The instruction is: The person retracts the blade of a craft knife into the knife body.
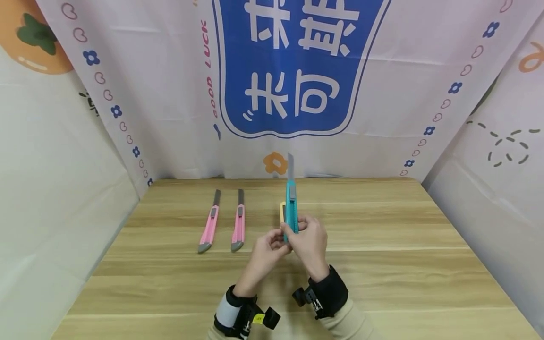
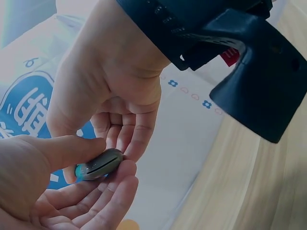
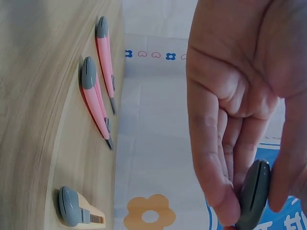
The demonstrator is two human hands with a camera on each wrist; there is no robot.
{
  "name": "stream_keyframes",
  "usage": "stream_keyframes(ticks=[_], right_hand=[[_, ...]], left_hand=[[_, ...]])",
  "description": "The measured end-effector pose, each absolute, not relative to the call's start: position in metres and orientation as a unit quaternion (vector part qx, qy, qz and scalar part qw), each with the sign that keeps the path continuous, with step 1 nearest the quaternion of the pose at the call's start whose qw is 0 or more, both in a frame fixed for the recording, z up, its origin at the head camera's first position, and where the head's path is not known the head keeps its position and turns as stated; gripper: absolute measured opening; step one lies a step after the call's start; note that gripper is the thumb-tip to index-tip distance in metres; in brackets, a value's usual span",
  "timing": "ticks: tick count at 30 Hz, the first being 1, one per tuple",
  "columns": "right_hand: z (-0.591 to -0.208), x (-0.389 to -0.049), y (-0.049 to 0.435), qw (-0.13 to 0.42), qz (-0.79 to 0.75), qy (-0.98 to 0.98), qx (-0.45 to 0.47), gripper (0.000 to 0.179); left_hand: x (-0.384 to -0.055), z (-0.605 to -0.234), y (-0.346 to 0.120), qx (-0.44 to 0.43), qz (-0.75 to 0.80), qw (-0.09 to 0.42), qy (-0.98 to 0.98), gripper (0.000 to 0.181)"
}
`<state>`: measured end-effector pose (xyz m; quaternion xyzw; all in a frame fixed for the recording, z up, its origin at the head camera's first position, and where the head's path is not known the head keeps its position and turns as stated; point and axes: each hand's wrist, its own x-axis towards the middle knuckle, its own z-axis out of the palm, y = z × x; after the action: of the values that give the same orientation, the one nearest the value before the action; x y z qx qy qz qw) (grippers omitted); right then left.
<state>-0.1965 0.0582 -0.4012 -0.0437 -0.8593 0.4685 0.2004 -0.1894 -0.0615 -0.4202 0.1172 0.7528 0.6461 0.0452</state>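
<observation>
My right hand [image 1: 311, 242] grips a teal utility knife [image 1: 291, 206] between thumb and fingers, upright over the table with its blade extended and pointing away. Beside it, my left hand [image 1: 263, 257] has curled fingers at the knife's lower end. The left wrist view has the knife's grey end cap [image 2: 103, 164] between the fingertips of both hands. From the right wrist, that same cap shows between the right thumb and fingers. A yellow utility knife [image 3: 79, 208] lies on the table, mostly hidden behind the teal one in the head view.
Two pink utility knives [image 1: 209, 229] with grey ends lie side by side to the left, blades out toward the back. The wooden table [image 1: 382, 264] ends at a white printed cloth [image 1: 182, 141], and similar cloth hangs along both sides.
</observation>
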Motion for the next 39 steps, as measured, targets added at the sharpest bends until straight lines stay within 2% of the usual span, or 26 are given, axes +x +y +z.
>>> stream_keyframes(ticks=[26,39], right_hand=[[-0.406,-0.193,0.062,0.205,0.500,-0.839,-0.058,0.043],[-0.408,-0.217,0.096,0.057,0.653,-0.754,-0.046,0.042]], left_hand=[[-0.187,-0.420,-0.062,0.126,0.642,0.065,0.753,0.033],[-0.186,-0.421,-0.059,0.131,0.627,0.099,0.761,0.042]])
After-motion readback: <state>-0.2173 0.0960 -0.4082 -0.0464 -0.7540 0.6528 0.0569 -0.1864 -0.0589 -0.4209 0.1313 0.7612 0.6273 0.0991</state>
